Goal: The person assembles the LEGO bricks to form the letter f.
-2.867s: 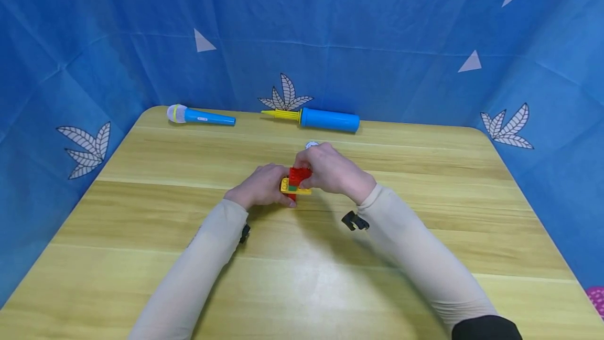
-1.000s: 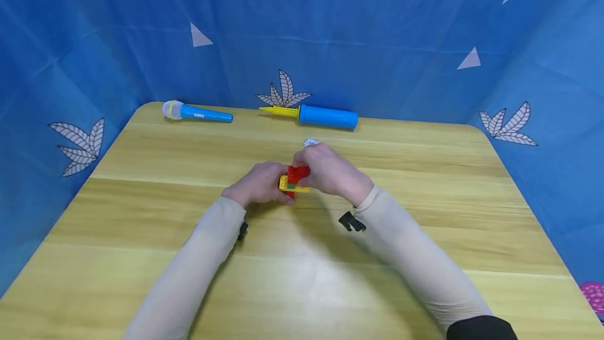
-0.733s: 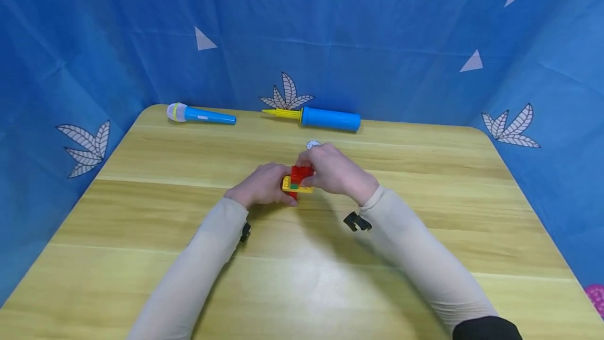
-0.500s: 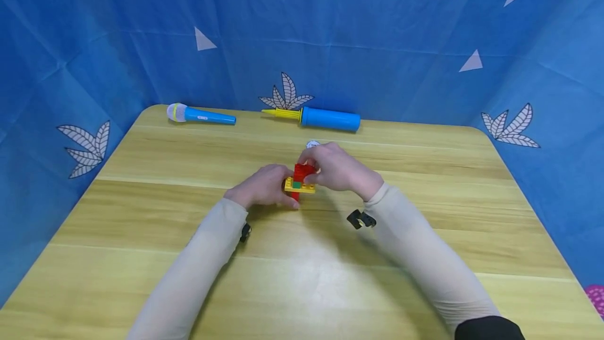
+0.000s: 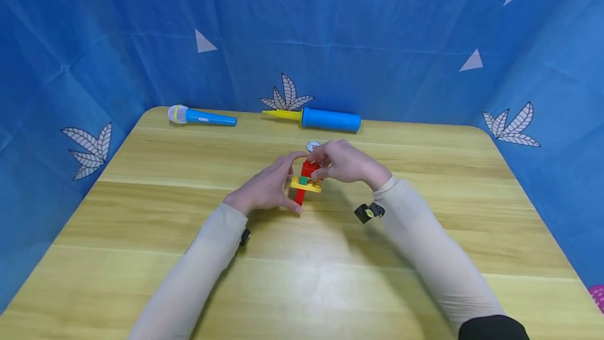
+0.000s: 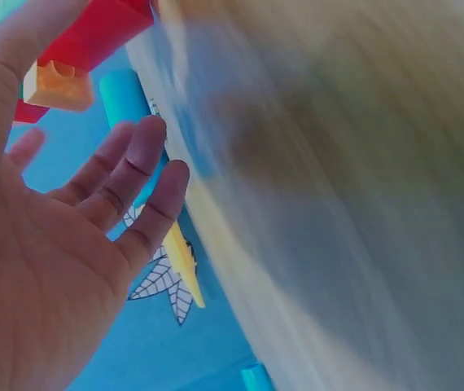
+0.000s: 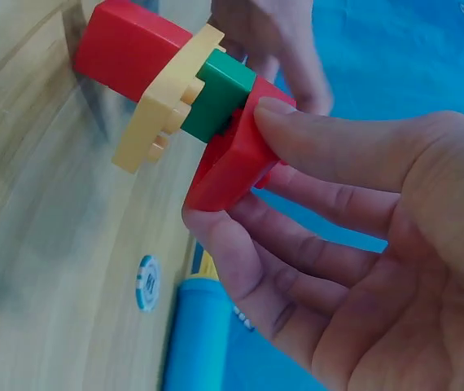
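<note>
A stack of toy building blocks stands on the table. Its base is a red block (image 7: 129, 47), above which lie a yellow plate with studs (image 5: 306, 184) and a small green block (image 7: 218, 95). A slanted red block (image 7: 234, 152) tops it. My right hand (image 5: 348, 161) pinches this top block between thumb and fingers in the right wrist view. My left hand (image 5: 268, 187) curves loosely around the stack's left side, its fingers (image 6: 157, 213) spread and apart from the blocks; the thumb overlaps the lower red block in the left wrist view.
Behind the hands lies a round white-and-blue chip (image 5: 313, 146). Along the table's far edge rest a blue toy microphone (image 5: 203, 116) and a blue hand pump with a yellow nozzle (image 5: 330, 119). A blue cloth (image 5: 377, 25) hangs behind the table (image 5: 311, 287).
The stack and my right hand have shifted slightly right, and more of the yellow plate and lower red block shows. My left hand has spread its fingers from around the stack.
</note>
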`<state>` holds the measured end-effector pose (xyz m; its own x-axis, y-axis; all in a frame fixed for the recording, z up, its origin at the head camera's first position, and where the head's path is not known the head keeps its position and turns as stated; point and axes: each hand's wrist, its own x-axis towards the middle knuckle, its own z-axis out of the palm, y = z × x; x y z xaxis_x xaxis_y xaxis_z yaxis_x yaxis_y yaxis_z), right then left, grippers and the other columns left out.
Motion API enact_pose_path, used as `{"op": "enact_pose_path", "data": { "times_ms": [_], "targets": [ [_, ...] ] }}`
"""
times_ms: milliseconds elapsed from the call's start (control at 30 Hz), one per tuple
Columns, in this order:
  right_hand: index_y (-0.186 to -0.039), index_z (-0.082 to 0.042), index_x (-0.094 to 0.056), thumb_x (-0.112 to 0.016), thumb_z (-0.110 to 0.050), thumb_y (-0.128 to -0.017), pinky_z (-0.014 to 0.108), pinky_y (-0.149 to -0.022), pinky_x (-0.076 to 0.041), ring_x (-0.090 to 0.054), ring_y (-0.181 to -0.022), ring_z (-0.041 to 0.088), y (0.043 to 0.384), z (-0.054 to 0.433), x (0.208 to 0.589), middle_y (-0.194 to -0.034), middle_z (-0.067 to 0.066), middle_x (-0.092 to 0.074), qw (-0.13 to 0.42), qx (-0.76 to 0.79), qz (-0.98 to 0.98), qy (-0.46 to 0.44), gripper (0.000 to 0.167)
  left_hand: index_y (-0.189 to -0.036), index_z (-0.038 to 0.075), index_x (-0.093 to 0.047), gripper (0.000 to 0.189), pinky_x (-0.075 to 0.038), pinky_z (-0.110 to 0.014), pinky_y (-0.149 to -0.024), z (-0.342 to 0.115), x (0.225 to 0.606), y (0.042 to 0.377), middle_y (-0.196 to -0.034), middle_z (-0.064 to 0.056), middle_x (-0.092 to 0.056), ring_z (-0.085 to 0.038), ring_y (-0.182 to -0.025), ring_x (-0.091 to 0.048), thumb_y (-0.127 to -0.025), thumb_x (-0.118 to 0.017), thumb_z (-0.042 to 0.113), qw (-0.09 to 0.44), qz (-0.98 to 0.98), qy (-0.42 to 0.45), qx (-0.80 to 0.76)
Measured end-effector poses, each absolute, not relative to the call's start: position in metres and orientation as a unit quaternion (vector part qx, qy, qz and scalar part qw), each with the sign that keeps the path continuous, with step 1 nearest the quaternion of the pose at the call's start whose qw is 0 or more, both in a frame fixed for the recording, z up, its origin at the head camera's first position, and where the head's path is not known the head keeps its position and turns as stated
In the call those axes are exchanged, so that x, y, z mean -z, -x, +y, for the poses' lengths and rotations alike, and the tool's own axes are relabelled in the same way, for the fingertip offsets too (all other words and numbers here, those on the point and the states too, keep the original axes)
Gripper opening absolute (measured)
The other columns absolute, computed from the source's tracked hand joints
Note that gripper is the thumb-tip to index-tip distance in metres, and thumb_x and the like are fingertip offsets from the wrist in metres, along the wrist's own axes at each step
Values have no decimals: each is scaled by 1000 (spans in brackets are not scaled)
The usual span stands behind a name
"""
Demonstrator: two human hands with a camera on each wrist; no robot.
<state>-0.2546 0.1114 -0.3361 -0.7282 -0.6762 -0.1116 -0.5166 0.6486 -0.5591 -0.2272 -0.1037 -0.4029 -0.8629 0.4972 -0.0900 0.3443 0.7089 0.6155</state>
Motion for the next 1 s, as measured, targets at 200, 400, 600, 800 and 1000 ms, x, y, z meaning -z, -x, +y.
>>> {"op": "enact_pose_path", "data": {
  "times_ms": [200,400,600,800,1000],
  "targets": [
    [-117,-3,-69,-70,-13,-94,40,-78,-53,-64,-86,26,265,122,339,-97,6,-71,208,310,874,309,26,-152,41,-13,120,-53,-34,-73,-104,402,222,-132,-5,-39,-21,-101,-54,-64,-94,37,81,915,-259,-299],
    [-122,-5,-67,-66,-15,-97,52,-83,-50,-60,-91,38,269,130,337,-105,14,-70,254,356,852,287,27,-151,38,-17,111,-53,-31,-71,-102,400,220,-135,-5,-39,-21,-109,-52,-69,-91,41,58,913,-277,-294],
    [-124,-4,-64,-66,-16,-97,50,-87,-50,-61,-97,39,272,137,337,-109,15,-69,270,376,835,297,30,-151,42,-17,108,-53,-39,-78,-101,393,217,-138,-2,-41,-22,-111,-53,-70,-88,46,72,913,-276,-293],
    [-123,-3,-65,-64,-12,-98,44,-85,-52,-62,-100,38,274,146,333,-108,10,-69,281,389,821,310,27,-154,37,-19,105,-42,-53,-95,-98,384,211,-139,-4,-43,-21,-104,-57,-72,-82,56,66,917,-291,-265],
    [-125,-2,-65,-63,-10,-98,41,-88,-52,-65,-101,32,273,151,335,-116,9,-67,306,417,806,289,28,-154,30,-25,104,-41,-49,-97,-92,380,207,-139,-2,-44,-18,-101,-56,-72,-79,61,52,920,-298,-248]
  ]
}}
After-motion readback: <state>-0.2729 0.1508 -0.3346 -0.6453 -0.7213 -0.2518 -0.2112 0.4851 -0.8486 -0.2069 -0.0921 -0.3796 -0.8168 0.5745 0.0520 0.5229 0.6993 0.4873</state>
